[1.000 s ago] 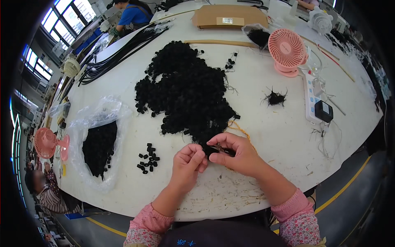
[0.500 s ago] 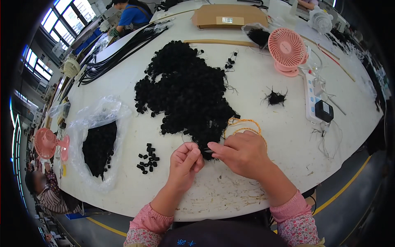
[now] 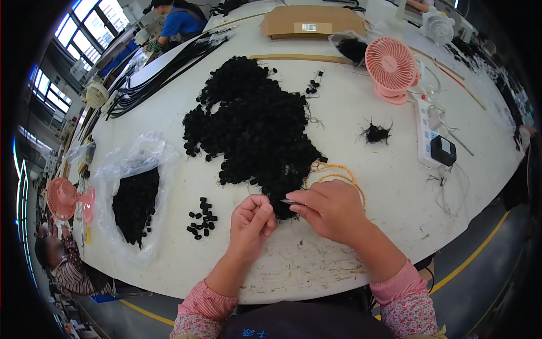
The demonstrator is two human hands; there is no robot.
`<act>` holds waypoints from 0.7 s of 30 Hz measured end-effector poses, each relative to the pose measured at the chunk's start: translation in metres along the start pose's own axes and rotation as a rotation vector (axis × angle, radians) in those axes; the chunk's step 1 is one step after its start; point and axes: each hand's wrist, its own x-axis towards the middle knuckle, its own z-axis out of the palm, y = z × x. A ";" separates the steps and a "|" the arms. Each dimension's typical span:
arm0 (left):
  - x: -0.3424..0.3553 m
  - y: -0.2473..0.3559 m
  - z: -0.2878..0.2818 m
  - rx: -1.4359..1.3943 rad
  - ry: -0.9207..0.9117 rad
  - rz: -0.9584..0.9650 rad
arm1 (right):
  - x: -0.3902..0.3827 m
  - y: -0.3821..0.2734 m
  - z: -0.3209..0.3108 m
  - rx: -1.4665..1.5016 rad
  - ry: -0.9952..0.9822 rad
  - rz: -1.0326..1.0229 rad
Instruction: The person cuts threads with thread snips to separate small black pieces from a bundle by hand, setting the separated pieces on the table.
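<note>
A large heap of small black fabric loops spreads over the middle of the white table, with loose thread ends sticking out. At its near end, my left hand is closed, thumb against curled fingers; anything pinched there is too small to make out. Just to the right, my right hand grips small metal thread snips, only their pointed tips showing toward the left hand. An orange cord loops on the table behind the right hand. Several separate black loops lie left of my left hand.
At left, a clear plastic bag holds more black pieces, beside a pink fan. A second pink fan, a power strip and a clump of thread are on the right. Behind the heap sits a cardboard box.
The right hand and the snips' tips have drawn slightly up and away from the left fingers, widening the gap. My left hand stays nearly in place. The view has shifted slightly.
</note>
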 end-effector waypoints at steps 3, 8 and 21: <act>-0.001 0.002 -0.001 0.123 0.016 0.037 | 0.001 -0.004 0.003 0.285 -0.060 0.317; -0.005 -0.007 -0.002 0.515 -0.013 0.240 | -0.007 0.001 0.017 0.814 -0.256 0.644; 0.002 0.000 -0.006 1.222 -0.206 0.857 | -0.007 0.002 0.015 0.885 -0.359 0.596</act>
